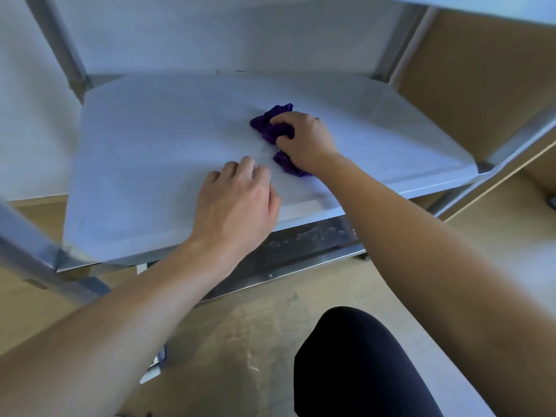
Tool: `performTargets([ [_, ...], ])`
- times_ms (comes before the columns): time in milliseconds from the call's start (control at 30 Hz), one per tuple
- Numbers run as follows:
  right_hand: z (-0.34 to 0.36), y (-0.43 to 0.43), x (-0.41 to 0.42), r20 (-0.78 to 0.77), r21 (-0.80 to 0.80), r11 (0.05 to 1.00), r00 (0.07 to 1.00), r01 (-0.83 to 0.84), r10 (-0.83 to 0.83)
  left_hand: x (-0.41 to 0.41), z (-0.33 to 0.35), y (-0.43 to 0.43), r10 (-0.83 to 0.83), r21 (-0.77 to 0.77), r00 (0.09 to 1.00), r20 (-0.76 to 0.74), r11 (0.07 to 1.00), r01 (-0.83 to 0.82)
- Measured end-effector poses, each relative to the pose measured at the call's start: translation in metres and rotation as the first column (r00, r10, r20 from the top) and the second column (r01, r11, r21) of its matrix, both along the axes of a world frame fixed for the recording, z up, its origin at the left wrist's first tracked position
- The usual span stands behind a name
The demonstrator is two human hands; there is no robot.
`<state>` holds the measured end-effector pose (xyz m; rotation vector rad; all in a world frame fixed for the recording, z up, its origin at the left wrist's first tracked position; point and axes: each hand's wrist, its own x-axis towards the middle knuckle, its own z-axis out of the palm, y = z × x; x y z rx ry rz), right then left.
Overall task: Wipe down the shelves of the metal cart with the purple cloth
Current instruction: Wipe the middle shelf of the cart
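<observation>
Pale middle shelf (144, 164) of grey metal cart across frame centre, beige floor (240, 341) below, crumpled purple cloth (270, 121) right of centre, long axis running top to bottom, right hand (304, 139) fingers clenched around it, left hand (237, 203) fingers relaxed, resting on shelf.

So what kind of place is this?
Probably a plain indoor workroom or storeroom, though I can't be sure. The right hand grips a purple cloth on a bare metal shelf, the floor looks like pale wood, and the wall is plain white.
</observation>
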<state>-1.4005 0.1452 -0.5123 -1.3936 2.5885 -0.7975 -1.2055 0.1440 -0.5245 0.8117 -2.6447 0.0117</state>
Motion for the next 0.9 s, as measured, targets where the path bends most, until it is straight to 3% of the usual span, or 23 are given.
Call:
performTargets([
  [233,0.004,0.034,-0.056,-0.089,0.053,0.988,0.986,0.146,-0.141,0.002,-0.002,-0.001,-0.008,0.036,1.0,-0.02,0.999,0.009],
  [500,0.007,0.048,-0.065,-0.068,0.039,0.979,0.978,0.2,-0.197,0.014,-0.006,-0.002,-0.053,0.075,0.997,-0.058,0.996,0.057],
  [900,-0.003,0.024,0.01,-0.08,-0.035,0.999,0.997,0.02,-0.023,0.022,-0.001,-0.006,-0.063,0.134,0.995,-0.08,0.988,0.073],
])
